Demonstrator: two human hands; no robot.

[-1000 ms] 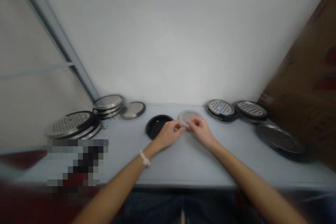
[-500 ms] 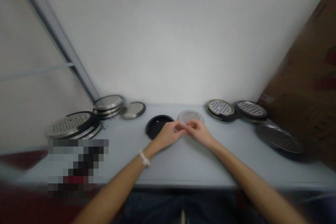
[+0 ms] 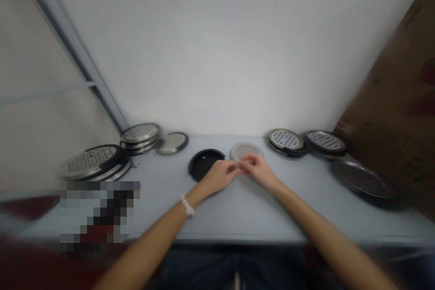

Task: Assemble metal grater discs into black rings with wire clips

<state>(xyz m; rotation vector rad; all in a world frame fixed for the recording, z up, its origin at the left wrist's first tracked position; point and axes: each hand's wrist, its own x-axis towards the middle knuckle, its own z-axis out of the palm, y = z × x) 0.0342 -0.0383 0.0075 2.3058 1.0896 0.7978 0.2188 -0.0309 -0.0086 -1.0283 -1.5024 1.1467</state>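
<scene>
Hands, pair, centre of a pale grey bench. Left hand: thumb and fingers drawn together; white bracelet at wrist. Right hand: fingers curled, tips close against the left's; whether either pinches something small, cannot tell.

Black round dish, one: far side of left hand, partly covered by it. Perforated metal disc, one: lying flat just beyond right hand, its near edge hidden.

Far left: stack of metal discs; to its right, black-edged disc. Nearer left: larger disc stack. Far right: slotted-disc stack.
</scene>
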